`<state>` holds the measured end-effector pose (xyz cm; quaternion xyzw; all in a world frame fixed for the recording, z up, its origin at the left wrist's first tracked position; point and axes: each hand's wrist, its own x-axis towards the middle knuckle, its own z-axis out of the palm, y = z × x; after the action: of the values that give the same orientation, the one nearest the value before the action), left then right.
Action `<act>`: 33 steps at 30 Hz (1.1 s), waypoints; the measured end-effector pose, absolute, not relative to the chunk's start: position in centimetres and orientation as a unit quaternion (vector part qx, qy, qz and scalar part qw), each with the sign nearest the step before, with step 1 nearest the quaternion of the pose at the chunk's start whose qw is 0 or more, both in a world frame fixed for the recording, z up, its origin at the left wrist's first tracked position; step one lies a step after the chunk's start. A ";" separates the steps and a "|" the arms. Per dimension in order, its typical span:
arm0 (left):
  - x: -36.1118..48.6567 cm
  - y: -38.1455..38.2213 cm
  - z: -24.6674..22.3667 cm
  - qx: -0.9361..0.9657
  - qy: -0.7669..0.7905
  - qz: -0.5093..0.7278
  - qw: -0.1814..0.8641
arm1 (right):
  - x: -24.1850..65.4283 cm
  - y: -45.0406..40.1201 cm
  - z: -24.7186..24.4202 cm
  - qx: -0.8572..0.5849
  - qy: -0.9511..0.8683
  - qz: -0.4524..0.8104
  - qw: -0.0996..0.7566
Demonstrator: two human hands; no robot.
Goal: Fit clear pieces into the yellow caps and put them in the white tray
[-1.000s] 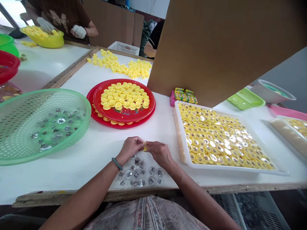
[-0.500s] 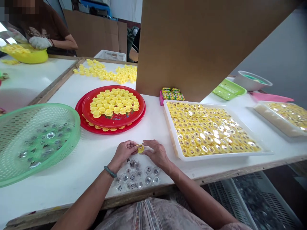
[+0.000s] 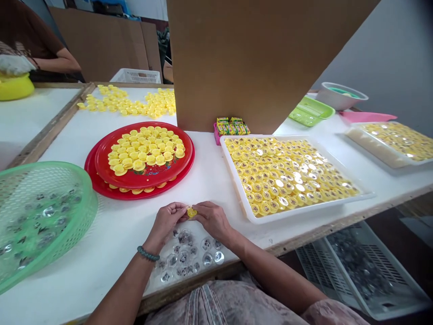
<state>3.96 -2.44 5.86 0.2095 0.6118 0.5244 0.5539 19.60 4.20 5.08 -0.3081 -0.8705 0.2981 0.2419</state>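
Note:
Between my two hands is a small round yellow plastic piece (image 3: 191, 212), held just above the white table. My left hand (image 3: 169, 221), with a beaded bracelet at the wrist, pinches its left side. From the right, the fingers of my right hand (image 3: 213, 219) close on its other edge. Below my hands lie several clear round discs (image 3: 183, 257) with dark printed pictures. To the right, a white tray (image 3: 262, 220) holds rows of yellow pieces with pictures under shiny faces. A red tray (image 3: 152, 178) bearing plain yellow pieces sits beyond my left hand, stacked on another red tray.
A green mesh basket (image 3: 89, 189) with clear discs stands at the left. A brown cardboard panel (image 3: 237, 63) rises behind a pink box of small packets (image 3: 233, 128). Loose yellow pieces (image 3: 135, 104) lie at the back. A gloved co-worker's hand (image 3: 15, 64) is far left.
My right hand has come in from slightly apart and now grips the yellow piece alongside my left. The view has turned to the right, so the surroundings sit further left.

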 end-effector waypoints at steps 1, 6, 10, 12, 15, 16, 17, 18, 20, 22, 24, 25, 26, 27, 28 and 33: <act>4.0 -2.5 5.9 0.210 0.610 0.527 0.553 | 19.8 4.0 5.1 -0.296 -0.877 0.287 0.247; 4.3 -2.8 5.8 0.217 0.602 0.534 0.552 | 20.3 3.3 5.3 -0.240 -0.922 0.202 0.227; 4.3 -2.7 5.5 0.228 0.597 0.538 0.550 | 20.5 3.3 5.6 -0.189 -0.957 0.131 0.175; 4.3 -2.7 5.5 0.231 0.599 0.537 0.547 | 20.6 3.4 5.6 -0.165 -0.967 0.105 0.163; 4.3 -2.8 5.4 0.239 0.604 0.534 0.541 | 20.7 3.6 5.4 -0.130 -0.977 0.081 0.148; 4.3 -2.8 5.4 0.244 0.605 0.534 0.538 | 20.8 3.6 5.3 -0.119 -0.979 0.078 0.144; 4.3 -2.8 5.3 0.249 0.606 0.534 0.535 | 20.8 3.7 5.3 -0.109 -0.981 0.079 0.142; 4.3 -2.8 5.2 0.253 0.605 0.535 0.533 | 20.8 3.8 5.2 -0.101 -0.981 0.082 0.141; 4.3 -2.8 4.9 0.258 0.605 0.537 0.528 | 20.7 3.9 5.2 -0.093 -0.980 0.094 0.148; 4.3 -2.8 4.7 0.260 0.602 0.540 0.528 | 20.7 4.1 5.3 -0.101 -0.975 0.114 0.160; 4.2 -2.8 4.6 0.260 0.596 0.542 0.533 | 20.6 4.1 5.5 -0.125 -0.965 0.144 0.179; 4.2 -2.8 4.6 0.260 0.594 0.541 0.535 | 20.5 4.1 5.5 -0.143 -0.957 0.161 0.196; 4.2 -2.8 4.7 0.259 0.592 0.541 0.538 | 20.5 4.1 5.6 -0.162 -0.946 0.179 0.217; 4.2 -2.9 4.7 0.259 0.591 0.541 0.539 | 20.5 4.0 5.7 -0.182 -0.934 0.195 0.238; 4.2 -2.9 4.8 0.258 0.590 0.542 0.540 | 20.4 3.9 5.7 -0.201 -0.921 0.211 0.259; 4.2 -3.0 4.8 0.272 0.609 0.537 0.516 | 19.7 3.4 5.7 -0.277 -0.878 0.273 0.279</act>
<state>4.17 -3.00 4.85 0.2723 0.6093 0.5371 0.5159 19.72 3.38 5.68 -0.2770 -0.8779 0.2732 0.2793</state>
